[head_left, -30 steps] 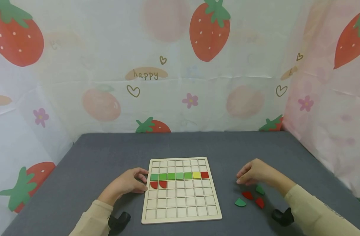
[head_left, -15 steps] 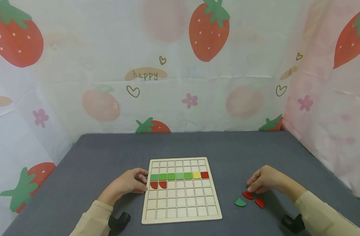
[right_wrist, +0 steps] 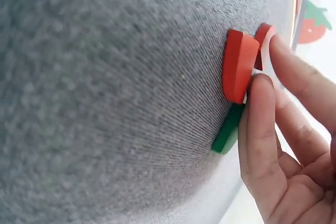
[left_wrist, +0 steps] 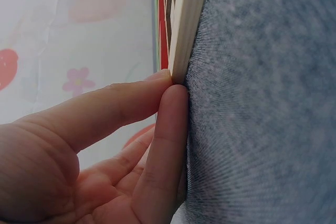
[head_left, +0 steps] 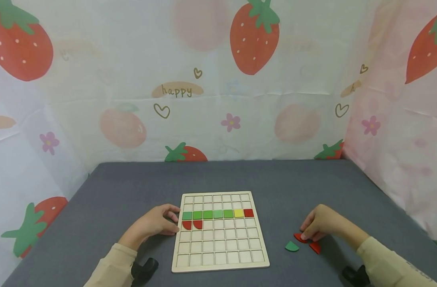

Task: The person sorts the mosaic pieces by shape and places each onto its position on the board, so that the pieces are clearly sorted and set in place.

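Observation:
My left hand (head_left: 157,220) holds the left edge of a wooden grid board (head_left: 221,246), thumb and a finger meeting at its rim in the left wrist view. My right hand (head_left: 322,222) is low over loose quarter-circle pieces, its thumb and index finger at either end of a red quarter-circle piece (right_wrist: 264,40). A second red piece (right_wrist: 240,66) lies close by those fingertips. Behind it, partly covered by the fingers, is a green piece (right_wrist: 228,129). Another green quarter-circle piece (head_left: 291,246) lies toward the board.
One board row carries green squares (head_left: 208,214), a yellow square (head_left: 238,213) and a red square (head_left: 248,213). Two red quarter-circles (head_left: 197,225) sit in the row below. Dark grey cloth (head_left: 150,175) covers the table; a printed curtain (head_left: 254,131) stands behind.
My right hand has come from beside the board to the right and toward me, down onto the loose pieces, hiding one green piece in the head view. My left hand stays in place.

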Action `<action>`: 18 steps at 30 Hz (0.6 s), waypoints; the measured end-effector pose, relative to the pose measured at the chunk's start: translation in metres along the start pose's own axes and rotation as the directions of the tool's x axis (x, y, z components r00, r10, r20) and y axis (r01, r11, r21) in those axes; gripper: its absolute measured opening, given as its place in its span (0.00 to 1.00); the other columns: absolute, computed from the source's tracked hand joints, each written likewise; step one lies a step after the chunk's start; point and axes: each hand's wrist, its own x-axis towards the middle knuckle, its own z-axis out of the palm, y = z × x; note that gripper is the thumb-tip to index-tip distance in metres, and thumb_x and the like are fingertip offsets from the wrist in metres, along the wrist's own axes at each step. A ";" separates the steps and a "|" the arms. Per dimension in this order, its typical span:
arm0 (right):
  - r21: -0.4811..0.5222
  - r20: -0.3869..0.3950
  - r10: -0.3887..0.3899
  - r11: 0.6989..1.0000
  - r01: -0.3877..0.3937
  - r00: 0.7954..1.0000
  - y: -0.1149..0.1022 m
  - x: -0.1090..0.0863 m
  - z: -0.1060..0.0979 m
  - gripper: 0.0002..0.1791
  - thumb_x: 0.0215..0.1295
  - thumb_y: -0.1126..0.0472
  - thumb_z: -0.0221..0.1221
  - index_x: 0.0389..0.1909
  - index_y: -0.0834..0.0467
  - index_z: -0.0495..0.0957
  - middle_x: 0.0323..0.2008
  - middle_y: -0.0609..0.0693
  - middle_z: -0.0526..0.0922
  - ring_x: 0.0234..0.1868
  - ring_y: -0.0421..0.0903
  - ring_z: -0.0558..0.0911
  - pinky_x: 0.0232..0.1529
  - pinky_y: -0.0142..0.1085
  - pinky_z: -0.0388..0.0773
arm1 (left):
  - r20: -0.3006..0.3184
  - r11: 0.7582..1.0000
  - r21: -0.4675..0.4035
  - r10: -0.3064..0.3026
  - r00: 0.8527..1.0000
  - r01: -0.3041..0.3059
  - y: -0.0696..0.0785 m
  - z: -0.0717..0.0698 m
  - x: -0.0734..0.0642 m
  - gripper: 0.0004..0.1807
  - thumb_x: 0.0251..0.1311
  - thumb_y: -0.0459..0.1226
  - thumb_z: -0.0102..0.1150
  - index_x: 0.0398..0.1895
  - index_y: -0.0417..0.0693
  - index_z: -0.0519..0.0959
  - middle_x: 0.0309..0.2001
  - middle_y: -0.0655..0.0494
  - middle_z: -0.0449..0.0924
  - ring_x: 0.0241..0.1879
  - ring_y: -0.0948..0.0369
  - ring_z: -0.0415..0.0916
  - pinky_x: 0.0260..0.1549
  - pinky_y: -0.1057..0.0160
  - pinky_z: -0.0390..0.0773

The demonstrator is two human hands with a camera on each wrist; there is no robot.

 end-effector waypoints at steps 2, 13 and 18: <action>-0.024 -0.018 0.004 1.000 -0.004 1.000 -0.002 -0.001 0.002 0.10 0.45 0.69 0.75 0.31 0.66 0.87 0.24 0.50 0.87 0.22 0.40 0.82 0.29 0.37 0.85 | 0.005 1.000 0.001 0.001 1.000 -0.001 0.000 0.000 -0.001 0.33 0.51 0.23 0.68 0.63 0.31 0.69 0.39 0.47 0.74 0.33 0.61 0.79 0.36 0.60 0.85; -0.074 -0.057 0.004 0.997 -0.008 0.998 -0.008 -0.003 0.009 0.05 0.47 0.71 0.73 0.26 0.65 0.86 0.20 0.49 0.84 0.22 0.40 0.81 0.28 0.36 0.84 | 0.014 1.000 -0.012 0.007 1.000 -0.007 -0.001 -0.001 0.000 0.33 0.51 0.23 0.68 0.63 0.31 0.69 0.39 0.47 0.74 0.33 0.61 0.79 0.36 0.61 0.85; -0.021 -0.036 -0.016 1.000 0.015 0.999 -0.008 -0.003 0.008 0.04 0.49 0.71 0.71 0.26 0.66 0.85 0.21 0.49 0.85 0.23 0.41 0.82 0.28 0.36 0.84 | 0.006 1.000 -0.009 0.001 1.000 -0.001 -0.002 0.000 0.001 0.33 0.50 0.23 0.68 0.62 0.32 0.70 0.38 0.47 0.74 0.34 0.60 0.79 0.36 0.60 0.85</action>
